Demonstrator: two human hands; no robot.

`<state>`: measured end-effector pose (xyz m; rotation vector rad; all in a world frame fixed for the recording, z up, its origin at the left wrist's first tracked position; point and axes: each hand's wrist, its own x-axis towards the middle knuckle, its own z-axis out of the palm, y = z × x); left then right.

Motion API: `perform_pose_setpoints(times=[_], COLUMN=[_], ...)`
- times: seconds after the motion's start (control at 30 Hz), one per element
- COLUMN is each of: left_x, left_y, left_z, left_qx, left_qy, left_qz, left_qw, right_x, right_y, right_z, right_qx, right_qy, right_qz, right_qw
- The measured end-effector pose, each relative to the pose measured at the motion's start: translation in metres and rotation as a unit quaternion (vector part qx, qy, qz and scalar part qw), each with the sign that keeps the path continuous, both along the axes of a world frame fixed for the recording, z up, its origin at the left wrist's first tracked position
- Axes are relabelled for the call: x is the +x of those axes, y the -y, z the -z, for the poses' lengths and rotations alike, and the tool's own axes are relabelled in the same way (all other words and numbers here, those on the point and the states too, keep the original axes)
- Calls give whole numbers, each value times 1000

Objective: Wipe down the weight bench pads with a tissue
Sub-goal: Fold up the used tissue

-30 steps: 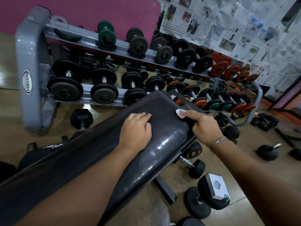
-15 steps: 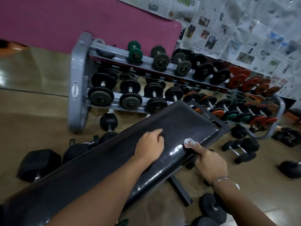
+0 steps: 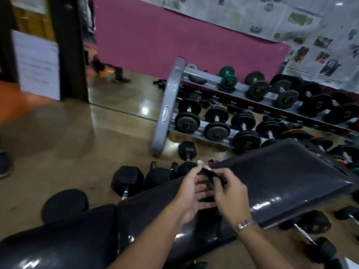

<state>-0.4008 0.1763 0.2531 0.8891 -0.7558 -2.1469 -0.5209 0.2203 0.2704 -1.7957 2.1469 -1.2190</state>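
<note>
The black weight bench runs from lower left to right, with its long shiny back pad and a second pad at the lower left. Both my hands meet over the back pad's far edge. My left hand and my right hand have their fingertips together around a small white tissue. Only a scrap of it shows above the fingers. A metal bracelet sits on my right wrist.
A grey dumbbell rack loaded with several dumbbells stands behind the bench. Black hex dumbbells lie on the floor beside the bench's far side, and more lie under its right end. A mirror and a pink wall are behind. A person's shoe shows at the left edge.
The view has swung left. My right hand left the pad's right end with the tissue and came to the far edge. My left hand lifted off the pad and joined it.
</note>
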Motion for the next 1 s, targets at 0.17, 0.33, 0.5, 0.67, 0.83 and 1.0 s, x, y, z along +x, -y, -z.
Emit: perform_pose_setpoints(times=[0.17,0.33,0.5,0.67,0.83,1.0], left_x=[74,127,169,225,290,365], left_y=[35,81,125,158,179,193], left_z=[17,65,109,147,175,220], left_qx=[-7,12,2,13,13,40], left_qy=[13,66,96,193,294,398], left_qz=[-18,-88,-89,-138,-145,-193], left_qw=[1000,994,991,971,945,896], right_x=[74,103,134,175,233,290], right_y=[31,98,160,202,234,257], right_z=[28,63,92,125,160,215], right_qx=[28,57,387,430,501,475], right_qy=[59,192,487,512,518,483], right_qz=[-107,-56,-196,-219,-205,-186], right_qw=[992,978,758,710,662,712])
